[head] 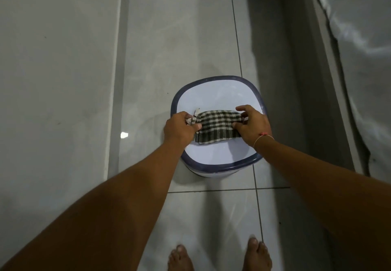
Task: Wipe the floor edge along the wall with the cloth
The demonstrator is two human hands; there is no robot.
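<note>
Both hands grip one folded checked cloth above a white basin with a dark blue rim; left hand is closed on its left end, right hand pinches its right end; the cloth's long axis runs left to right between them, neither hand nearer. Left of the basin, well apart, the wall meets the tiled floor; judged, the cloth must travel leftward and down. No legible writing appears; a small tag at the cloth's left end is unreadable.

The single head-worn camera looks steeply down from standing height past both outstretched forearms at the tiled floor, with the wall running along the left and bare toes at the bottom edge.
</note>
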